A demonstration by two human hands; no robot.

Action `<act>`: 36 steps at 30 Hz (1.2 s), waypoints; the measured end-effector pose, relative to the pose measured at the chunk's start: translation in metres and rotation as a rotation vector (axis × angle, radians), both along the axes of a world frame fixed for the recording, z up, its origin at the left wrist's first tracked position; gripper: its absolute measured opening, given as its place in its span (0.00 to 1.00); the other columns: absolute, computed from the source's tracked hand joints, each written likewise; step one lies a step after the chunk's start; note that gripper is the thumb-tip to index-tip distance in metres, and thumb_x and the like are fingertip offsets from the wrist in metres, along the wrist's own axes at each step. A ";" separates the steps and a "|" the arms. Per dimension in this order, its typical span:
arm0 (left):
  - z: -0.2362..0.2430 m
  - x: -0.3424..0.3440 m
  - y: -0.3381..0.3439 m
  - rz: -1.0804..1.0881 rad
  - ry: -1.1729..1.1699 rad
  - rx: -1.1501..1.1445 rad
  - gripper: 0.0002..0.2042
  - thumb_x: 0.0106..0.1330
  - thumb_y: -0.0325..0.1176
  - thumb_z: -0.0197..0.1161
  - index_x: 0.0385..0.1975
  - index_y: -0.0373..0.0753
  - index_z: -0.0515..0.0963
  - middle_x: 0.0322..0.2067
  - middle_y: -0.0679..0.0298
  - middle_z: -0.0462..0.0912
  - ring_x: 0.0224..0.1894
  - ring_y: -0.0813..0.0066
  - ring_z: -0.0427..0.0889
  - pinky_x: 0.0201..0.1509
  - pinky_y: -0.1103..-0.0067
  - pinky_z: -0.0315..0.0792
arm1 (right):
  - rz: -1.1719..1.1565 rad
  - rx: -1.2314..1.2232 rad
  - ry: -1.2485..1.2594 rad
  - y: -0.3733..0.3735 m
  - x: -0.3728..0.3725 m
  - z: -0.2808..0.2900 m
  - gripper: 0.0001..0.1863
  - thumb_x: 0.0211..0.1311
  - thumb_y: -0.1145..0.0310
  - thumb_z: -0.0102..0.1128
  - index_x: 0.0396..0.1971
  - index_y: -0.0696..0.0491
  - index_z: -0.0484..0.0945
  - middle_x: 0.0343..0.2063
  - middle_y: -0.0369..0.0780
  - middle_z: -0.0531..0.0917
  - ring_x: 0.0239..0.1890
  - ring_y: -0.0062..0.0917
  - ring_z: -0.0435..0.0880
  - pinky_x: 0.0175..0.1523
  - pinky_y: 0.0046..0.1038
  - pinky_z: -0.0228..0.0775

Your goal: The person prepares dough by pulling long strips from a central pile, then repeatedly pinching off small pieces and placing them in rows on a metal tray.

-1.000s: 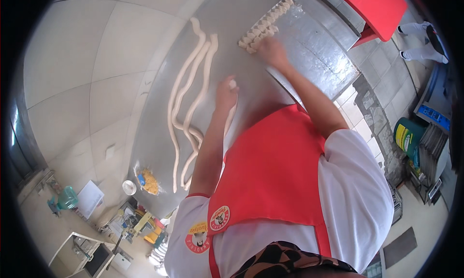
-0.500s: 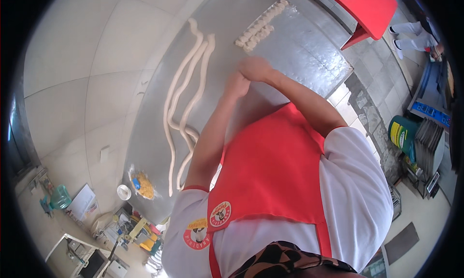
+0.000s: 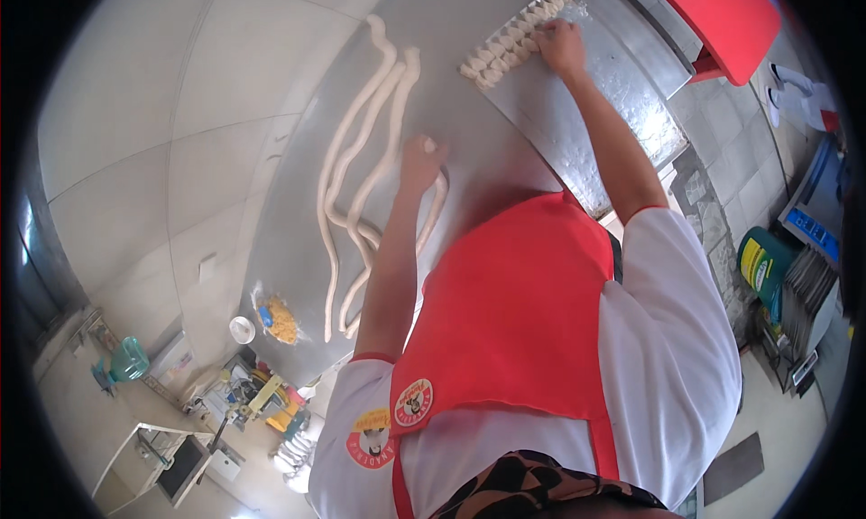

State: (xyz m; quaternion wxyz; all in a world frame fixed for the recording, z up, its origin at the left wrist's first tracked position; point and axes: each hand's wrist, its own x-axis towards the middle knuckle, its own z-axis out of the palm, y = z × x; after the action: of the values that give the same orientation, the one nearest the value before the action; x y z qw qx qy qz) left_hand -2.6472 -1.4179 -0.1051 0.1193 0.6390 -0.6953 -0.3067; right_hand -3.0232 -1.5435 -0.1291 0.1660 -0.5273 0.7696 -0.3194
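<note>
My left hand (image 3: 419,165) is closed around a rope of dough (image 3: 437,214). A short end pokes out above the fist and the rest hangs down beside the forearm. At the far right my right hand (image 3: 561,47) is closed, its fingertips at a row of small dough pieces (image 3: 494,65). The piece at its fingertips is partly hidden by the fingers. These pieces lie in two side-by-side rows along the far left edge of a metal tray (image 3: 595,113). Left of my left hand, long pale dough ropes (image 3: 347,145) stretch along the steel table (image 3: 293,194), some crossing near their lower ends.
A yellow crumbly heap (image 3: 281,321) with a blue item lies at the table's left end, near a small white bowl (image 3: 242,330). A red table (image 3: 722,23) stands beyond the tray. On the right are a green bucket (image 3: 762,265) and another person (image 3: 803,95).
My hands, together before, have parted. The right one has gone up and right to the dough pieces on the tray; the left has dropped slightly left, with the dough rope now showing below it.
</note>
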 end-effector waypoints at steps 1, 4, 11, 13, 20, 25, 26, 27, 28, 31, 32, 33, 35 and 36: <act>-0.016 0.009 0.002 -0.139 -0.120 -0.190 0.21 0.58 0.37 0.73 0.49 0.36 0.77 0.36 0.57 0.81 0.36 0.67 0.80 0.46 0.71 0.75 | -0.041 -0.016 -0.079 0.003 0.012 0.005 0.18 0.61 0.55 0.60 0.43 0.52 0.84 0.39 0.49 0.86 0.42 0.43 0.85 0.48 0.40 0.76; 0.020 -0.023 0.016 -0.044 0.132 -0.005 0.24 0.59 0.31 0.67 0.56 0.34 0.73 0.46 0.48 0.80 0.53 0.51 0.79 0.55 0.63 0.73 | 0.142 0.256 -0.342 0.056 0.083 0.034 0.20 0.61 0.51 0.61 0.42 0.52 0.84 0.39 0.50 0.86 0.45 0.44 0.85 0.50 0.41 0.76; -0.001 -0.050 0.036 -0.048 0.271 0.017 0.20 0.65 0.31 0.62 0.58 0.38 0.74 0.52 0.47 0.80 0.54 0.44 0.79 0.58 0.62 0.73 | 0.637 0.483 -0.271 0.140 0.169 0.047 0.26 0.71 0.51 0.46 0.35 0.59 0.83 0.34 0.55 0.85 0.43 0.55 0.82 0.51 0.49 0.74; 0.022 -0.068 0.025 -0.064 0.244 0.212 0.17 0.66 0.33 0.59 0.55 0.37 0.77 0.51 0.47 0.82 0.51 0.45 0.81 0.56 0.62 0.74 | 0.726 0.305 -0.118 0.132 0.158 0.049 0.24 0.71 0.54 0.45 0.33 0.59 0.83 0.34 0.55 0.85 0.43 0.54 0.83 0.50 0.49 0.73; 0.037 -0.097 -0.009 -0.112 0.269 0.318 0.12 0.67 0.36 0.59 0.38 0.32 0.77 0.26 0.53 0.82 0.30 0.58 0.83 0.35 0.69 0.75 | 0.874 0.286 0.222 0.101 0.127 0.059 0.15 0.64 0.63 0.49 0.30 0.55 0.82 0.31 0.49 0.84 0.38 0.48 0.82 0.46 0.48 0.73; -0.021 -0.025 -0.019 0.583 0.774 0.791 0.14 0.66 0.44 0.65 0.28 0.40 0.76 0.19 0.69 0.70 0.19 0.76 0.73 0.26 0.79 0.71 | 0.583 0.347 -0.489 0.096 0.087 0.091 0.19 0.60 0.54 0.61 0.38 0.57 0.84 0.38 0.49 0.86 0.43 0.41 0.85 0.53 0.39 0.74; -0.013 -0.021 -0.018 0.552 0.675 0.730 0.14 0.64 0.45 0.66 0.29 0.40 0.76 0.19 0.69 0.71 0.20 0.75 0.74 0.27 0.78 0.72 | 0.441 0.388 -0.407 0.074 0.058 0.095 0.22 0.63 0.54 0.59 0.46 0.57 0.83 0.43 0.48 0.86 0.49 0.37 0.84 0.55 0.36 0.72; 0.004 -0.029 -0.026 0.483 0.573 0.679 0.15 0.63 0.46 0.68 0.30 0.40 0.76 0.19 0.69 0.71 0.21 0.74 0.74 0.28 0.77 0.72 | 0.505 0.049 -0.472 0.050 0.005 0.048 0.24 0.65 0.52 0.56 0.48 0.57 0.81 0.45 0.48 0.85 0.52 0.36 0.82 0.56 0.35 0.71; 0.016 -0.026 -0.029 0.443 0.472 0.605 0.16 0.62 0.47 0.69 0.31 0.41 0.76 0.20 0.69 0.72 0.22 0.73 0.75 0.30 0.76 0.73 | 0.180 0.210 -0.508 0.027 -0.016 0.048 0.24 0.67 0.51 0.53 0.48 0.57 0.81 0.47 0.47 0.84 0.54 0.37 0.81 0.56 0.36 0.71; 0.015 -0.027 -0.027 0.306 0.297 0.400 0.19 0.59 0.49 0.72 0.33 0.38 0.77 0.22 0.67 0.74 0.26 0.70 0.78 0.35 0.74 0.75 | 0.143 0.201 -0.171 -0.013 -0.051 0.008 0.25 0.66 0.50 0.55 0.47 0.57 0.81 0.47 0.49 0.84 0.53 0.39 0.81 0.56 0.38 0.72; 0.008 -0.027 -0.023 0.155 0.154 0.232 0.19 0.59 0.47 0.72 0.36 0.37 0.77 0.24 0.64 0.75 0.29 0.69 0.78 0.38 0.73 0.75 | 0.127 0.198 -0.072 -0.014 -0.047 0.001 0.25 0.65 0.49 0.56 0.47 0.58 0.81 0.45 0.49 0.85 0.52 0.40 0.82 0.56 0.39 0.72; 0.002 -0.027 -0.022 0.004 0.014 0.055 0.19 0.58 0.45 0.73 0.39 0.37 0.78 0.27 0.62 0.77 0.31 0.68 0.79 0.40 0.73 0.75 | 0.110 0.187 0.031 -0.017 -0.043 -0.002 0.26 0.65 0.49 0.57 0.47 0.58 0.81 0.44 0.50 0.85 0.51 0.41 0.83 0.55 0.40 0.72; -0.004 -0.035 -0.025 -0.148 -0.076 -0.123 0.21 0.57 0.41 0.73 0.45 0.36 0.77 0.32 0.58 0.79 0.35 0.66 0.80 0.43 0.72 0.75 | -0.092 0.065 -0.031 -0.005 -0.031 -0.015 0.25 0.64 0.48 0.58 0.45 0.57 0.82 0.41 0.51 0.85 0.48 0.42 0.84 0.54 0.41 0.73; -0.001 -0.044 -0.021 -0.145 -0.028 -0.121 0.22 0.56 0.39 0.73 0.49 0.37 0.77 0.34 0.56 0.79 0.37 0.65 0.80 0.44 0.72 0.75 | -0.192 0.002 -0.061 0.001 -0.025 -0.017 0.25 0.64 0.47 0.58 0.44 0.56 0.82 0.40 0.51 0.86 0.47 0.42 0.84 0.54 0.42 0.73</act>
State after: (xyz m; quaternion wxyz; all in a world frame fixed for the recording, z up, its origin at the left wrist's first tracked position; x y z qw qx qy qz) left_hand -2.6916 -1.4386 -0.1058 0.1255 0.5827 -0.7586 -0.2632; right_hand -3.0478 -1.5429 -0.1463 0.1586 -0.4412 0.8115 -0.3487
